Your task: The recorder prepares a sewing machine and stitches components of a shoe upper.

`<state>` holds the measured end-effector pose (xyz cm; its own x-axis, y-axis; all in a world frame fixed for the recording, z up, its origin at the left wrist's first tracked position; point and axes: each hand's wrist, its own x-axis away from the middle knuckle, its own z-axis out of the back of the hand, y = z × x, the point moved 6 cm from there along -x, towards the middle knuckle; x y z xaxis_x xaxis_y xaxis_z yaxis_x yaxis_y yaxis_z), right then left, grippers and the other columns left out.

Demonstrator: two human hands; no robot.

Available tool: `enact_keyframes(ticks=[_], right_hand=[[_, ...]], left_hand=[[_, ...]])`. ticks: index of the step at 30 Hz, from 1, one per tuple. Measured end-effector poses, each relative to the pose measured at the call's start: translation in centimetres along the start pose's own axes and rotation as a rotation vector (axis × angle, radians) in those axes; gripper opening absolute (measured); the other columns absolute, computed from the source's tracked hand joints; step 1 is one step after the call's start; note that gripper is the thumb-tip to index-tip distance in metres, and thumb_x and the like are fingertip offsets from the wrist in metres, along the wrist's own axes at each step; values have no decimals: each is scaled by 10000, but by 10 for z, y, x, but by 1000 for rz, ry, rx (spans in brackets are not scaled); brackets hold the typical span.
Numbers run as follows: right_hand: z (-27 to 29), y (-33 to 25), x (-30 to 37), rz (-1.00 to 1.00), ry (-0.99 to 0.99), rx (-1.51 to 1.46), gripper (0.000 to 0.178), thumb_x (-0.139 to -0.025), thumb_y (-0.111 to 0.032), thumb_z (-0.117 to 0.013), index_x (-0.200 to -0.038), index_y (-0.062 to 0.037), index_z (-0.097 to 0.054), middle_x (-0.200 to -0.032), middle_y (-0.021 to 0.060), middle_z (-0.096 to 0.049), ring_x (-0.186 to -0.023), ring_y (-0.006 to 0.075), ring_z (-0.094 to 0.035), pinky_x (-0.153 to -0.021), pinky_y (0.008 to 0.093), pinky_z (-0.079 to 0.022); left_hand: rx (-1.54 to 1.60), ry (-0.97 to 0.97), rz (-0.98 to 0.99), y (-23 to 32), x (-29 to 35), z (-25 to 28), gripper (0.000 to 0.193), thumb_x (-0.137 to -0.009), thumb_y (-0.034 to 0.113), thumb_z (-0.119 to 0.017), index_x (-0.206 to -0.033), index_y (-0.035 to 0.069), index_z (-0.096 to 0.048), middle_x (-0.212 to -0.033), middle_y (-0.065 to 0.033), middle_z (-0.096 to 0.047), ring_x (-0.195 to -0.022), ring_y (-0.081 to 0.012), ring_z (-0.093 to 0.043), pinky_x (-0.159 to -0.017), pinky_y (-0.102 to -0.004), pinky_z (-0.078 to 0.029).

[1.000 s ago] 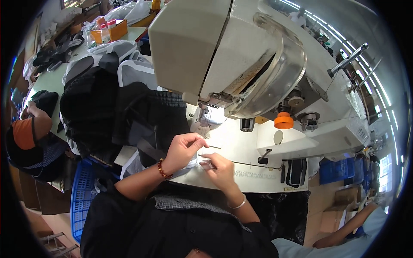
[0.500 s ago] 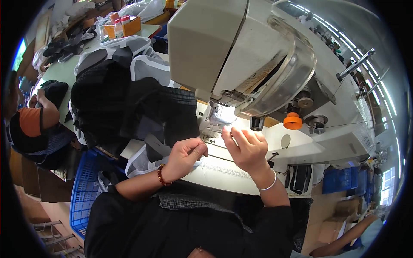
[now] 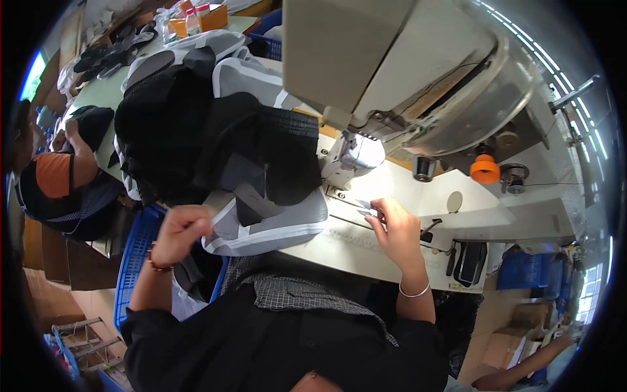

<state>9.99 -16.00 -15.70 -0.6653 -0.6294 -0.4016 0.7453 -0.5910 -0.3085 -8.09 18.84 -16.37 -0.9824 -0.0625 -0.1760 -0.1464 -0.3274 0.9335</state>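
Observation:
My right hand is closed on small thread snips, whose two metal blades point left over the white sewing machine bed. My left hand is raised at the left of the bed, fingers curled; whatever they may hold is hidden. Beside it lies a grey fabric piece with white edging, apparently a shoe upper. A heap of black fabric pieces rests behind it. Ahead of my right hand the sewing machine head looms over the lit needle area.
Below the heap, a blue plastic basket stands at my left. An orange knob juts from the machine's right side. Another person works at the far left table. Bottles stand near an orange box at the back.
My left hand has moved left and down, away from the needle area. My right hand has drawn back toward me, and the snips now show in it. The grey piece is more exposed.

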Motion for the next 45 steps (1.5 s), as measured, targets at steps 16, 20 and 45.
enact_keyframes(ticks=[16,20,45], right_hand=[[-56,58,51,-453,-172,-416,171,-895,-15,-690,-1045,4,-612,-781,48,-597,-690,121,-540,-644,278,-450],[-63,65,60,-472,-166,-457,151,-915,-24,-668,-1049,12,-609,-798,38,-600,-705,107,-532,-642,264,-437],[-76,83,74,-491,-116,-533,167,-995,-53,-588,-1151,4,-598,-850,-31,-510,-739,50,-454,-642,207,-366]], left_hand=[[98,1017,275,-67,181,216,318,-1094,299,-512,-821,137,-535,-633,105,-350,-508,-2,-280,-455,-201,-192],[-181,967,276,-93,211,239,310,-1087,289,-529,-818,137,-553,-619,106,-359,-493,-4,-289,-445,-209,-197],[-675,-660,341,-350,115,-136,438,-853,195,-659,-1276,83,-667,-1221,-169,-700,-1122,-342,-665,-983,-430,-540]])
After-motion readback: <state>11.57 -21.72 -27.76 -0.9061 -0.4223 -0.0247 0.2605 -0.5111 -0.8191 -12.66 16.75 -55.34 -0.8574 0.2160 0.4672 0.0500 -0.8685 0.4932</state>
